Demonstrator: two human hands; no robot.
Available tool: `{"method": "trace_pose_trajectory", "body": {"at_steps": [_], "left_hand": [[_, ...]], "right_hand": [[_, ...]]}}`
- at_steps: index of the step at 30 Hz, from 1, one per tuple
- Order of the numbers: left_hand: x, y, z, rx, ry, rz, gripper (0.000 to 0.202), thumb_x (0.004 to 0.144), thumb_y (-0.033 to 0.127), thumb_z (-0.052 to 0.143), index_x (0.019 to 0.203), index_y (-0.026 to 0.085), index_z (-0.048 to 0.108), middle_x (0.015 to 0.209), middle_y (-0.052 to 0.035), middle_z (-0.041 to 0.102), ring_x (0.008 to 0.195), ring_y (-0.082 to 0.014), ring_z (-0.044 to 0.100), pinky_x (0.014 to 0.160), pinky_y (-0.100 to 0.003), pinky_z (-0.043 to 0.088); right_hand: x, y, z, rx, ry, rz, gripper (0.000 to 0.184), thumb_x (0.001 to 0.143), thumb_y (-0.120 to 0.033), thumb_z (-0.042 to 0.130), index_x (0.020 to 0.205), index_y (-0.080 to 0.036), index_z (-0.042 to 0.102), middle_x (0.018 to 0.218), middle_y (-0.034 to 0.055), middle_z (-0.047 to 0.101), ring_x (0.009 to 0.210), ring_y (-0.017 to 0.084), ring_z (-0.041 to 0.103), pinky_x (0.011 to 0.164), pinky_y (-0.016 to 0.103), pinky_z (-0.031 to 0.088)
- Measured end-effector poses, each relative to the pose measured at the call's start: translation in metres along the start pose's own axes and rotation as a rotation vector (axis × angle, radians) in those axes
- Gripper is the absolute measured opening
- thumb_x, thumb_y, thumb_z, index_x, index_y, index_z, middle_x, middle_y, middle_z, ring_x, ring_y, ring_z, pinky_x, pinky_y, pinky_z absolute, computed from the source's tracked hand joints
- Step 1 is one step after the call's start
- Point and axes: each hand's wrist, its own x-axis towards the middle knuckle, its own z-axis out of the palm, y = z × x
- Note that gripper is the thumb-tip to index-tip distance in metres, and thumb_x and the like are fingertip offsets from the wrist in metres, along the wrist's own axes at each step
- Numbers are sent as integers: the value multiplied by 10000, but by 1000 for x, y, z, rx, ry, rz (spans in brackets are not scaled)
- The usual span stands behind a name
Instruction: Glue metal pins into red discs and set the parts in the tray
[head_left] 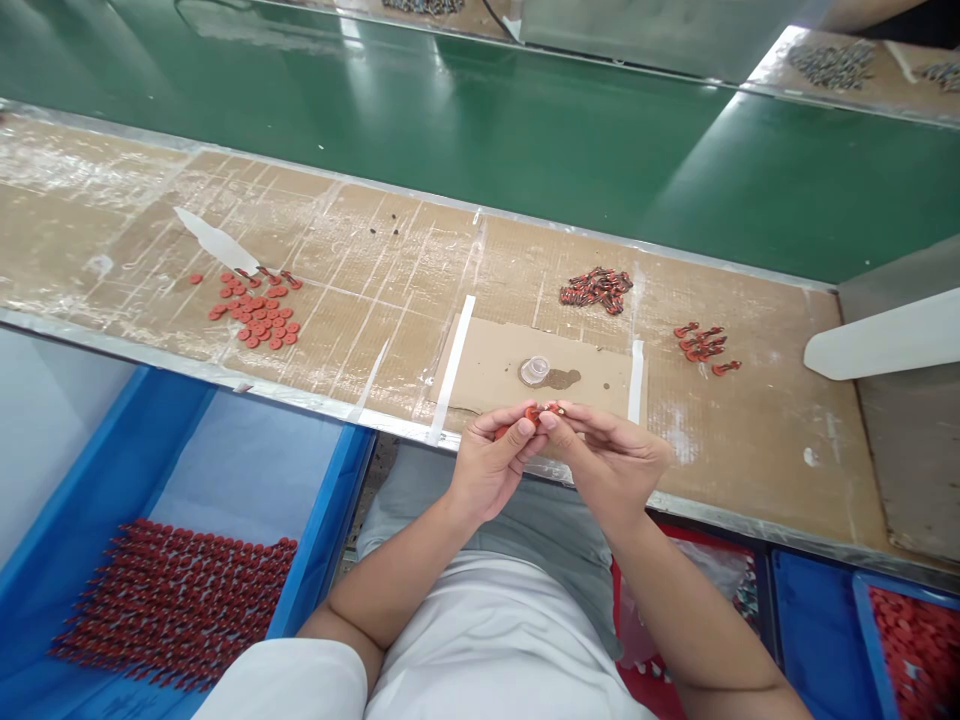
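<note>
Head view: the left hand (489, 462) and right hand (609, 465) pinch a small red part (537, 414) between pressed fingertips, held over the lower edge of a flat tan cardboard sheet (480, 365).

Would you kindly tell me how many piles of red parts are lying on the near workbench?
3. Flat red discs lie at the left, a tight cluster of red-and-dark parts sits near the middle, and a looser cluster of similar parts lies further right. None appear hidden.
</note>
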Motion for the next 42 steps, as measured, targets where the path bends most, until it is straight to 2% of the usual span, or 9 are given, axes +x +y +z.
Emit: {"method": "trace_pose_trajectory", "body": {"at_steps": [9,12,17,26,35,42], "left_hand": [[2,-2,-5,43,-33,50,247,636,262,900,863,234,806,911,-34,799,814,-128,753,751,-174,604],[1,-1,-4,75,-46,81,241,644,262,895,867,240,807,922,-39,799,832,-143,756,748,-189,612],[0,0,0,119,-63,128,243,637,259,898,863,253,808,915,-30,799,849,-159,755,737,-213,624],[-3,-1,2,204,-102,205,231,650,255,887,867,260,808,940,-29,782,890,-172,734,735,-249,627],[-2,-1,0,284,-147,272,222,705,233,852,916,281,808,985,-23,770,948,-160,713,886,-276,587],[-3,-2,-3,294,-156,267,227,718,219,840,932,286,806,1005,-26,763,957,-168,709,817,-257,606]], "right_hand": [[2,2,-2,46,-68,17,227,720,-157,834,923,-247,790,901,10,796,752,185,768,701,291,673],[3,4,-5,41,-83,-38,266,725,-115,823,938,-271,790,942,2,794,801,174,764,747,291,662],[5,7,-9,39,-117,-164,330,735,-58,798,957,-301,784,936,1,788,912,201,744,875,388,626],[6,10,-15,25,-118,-235,347,730,-58,798,983,-293,768,928,21,782,892,208,732,835,402,619],[6,10,-17,-38,-103,-263,277,735,-124,808,963,-273,758,896,33,782,854,214,735,800,404,626],[7,11,-18,-44,-116,-299,368,713,-48,798,994,-282,755,906,27,779,830,214,732,759,399,612]]}}
